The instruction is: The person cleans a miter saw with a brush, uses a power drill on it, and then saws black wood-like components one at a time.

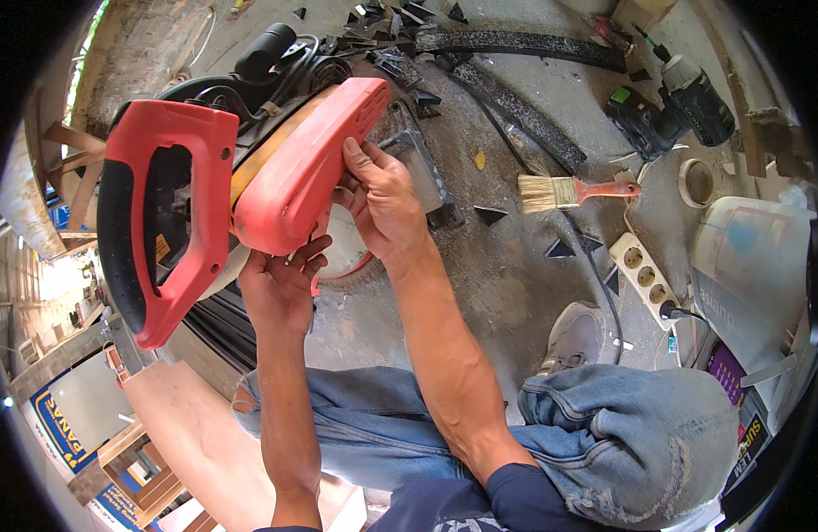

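Observation:
A red mitre saw (289,191) with a black-gripped D-handle (129,248) stands in front of me, at the left. My right hand (382,199) grips the rounded red housing on its side, thumb on the outer face and fingers curled beneath. Below that housing's lower end, my left hand (285,279) is turned palm up with bent fingers. A small thin light-coloured piece shows at its fingertips, too small to name. Beneath the hands, part of a round base with a red rim (356,268) shows.
Black mouldings (524,44) and triangular offcuts (490,215) litter the dusty floor. To the right are a paintbrush (595,190), cordless drills (692,97), a tape roll (695,182), a power strip (644,275) with a plugged-in cable, and a whitish bucket (750,257). A wooden board (191,426) lies lower left.

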Demonstrator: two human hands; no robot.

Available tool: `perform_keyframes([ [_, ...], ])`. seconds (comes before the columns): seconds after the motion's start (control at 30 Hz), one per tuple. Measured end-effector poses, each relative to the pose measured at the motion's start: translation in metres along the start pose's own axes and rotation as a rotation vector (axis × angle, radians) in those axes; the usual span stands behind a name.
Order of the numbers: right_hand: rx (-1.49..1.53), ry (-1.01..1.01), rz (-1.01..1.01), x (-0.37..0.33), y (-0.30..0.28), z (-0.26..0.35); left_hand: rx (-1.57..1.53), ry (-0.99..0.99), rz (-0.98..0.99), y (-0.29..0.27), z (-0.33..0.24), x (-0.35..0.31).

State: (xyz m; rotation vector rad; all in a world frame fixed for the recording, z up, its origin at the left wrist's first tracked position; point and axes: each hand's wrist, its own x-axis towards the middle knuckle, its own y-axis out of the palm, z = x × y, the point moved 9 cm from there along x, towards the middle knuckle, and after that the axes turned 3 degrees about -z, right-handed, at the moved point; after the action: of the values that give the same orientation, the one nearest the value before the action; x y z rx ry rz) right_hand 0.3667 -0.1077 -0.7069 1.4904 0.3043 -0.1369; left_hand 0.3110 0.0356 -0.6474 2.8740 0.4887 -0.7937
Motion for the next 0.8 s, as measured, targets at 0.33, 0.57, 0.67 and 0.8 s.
perform_keyframes([
  [0.33,-0.078,-0.021,-0.033,0.008,-0.003,-0.004,-0.100,0.213,-0.025,-0.010,-0.020,-0.004],
  [0.57,-0.092,-0.051,-0.013,0.007,0.004,-0.009,-0.065,0.317,0.012,-0.007,-0.030,-0.008],
  [0.67,-0.099,-0.052,0.005,0.011,0.003,-0.010,-0.065,0.349,0.009,-0.006,-0.033,-0.010],
  [0.8,-0.151,-0.059,0.041,0.015,0.003,-0.003,-0.075,0.411,0.033,0.005,-0.038,-0.020],
])
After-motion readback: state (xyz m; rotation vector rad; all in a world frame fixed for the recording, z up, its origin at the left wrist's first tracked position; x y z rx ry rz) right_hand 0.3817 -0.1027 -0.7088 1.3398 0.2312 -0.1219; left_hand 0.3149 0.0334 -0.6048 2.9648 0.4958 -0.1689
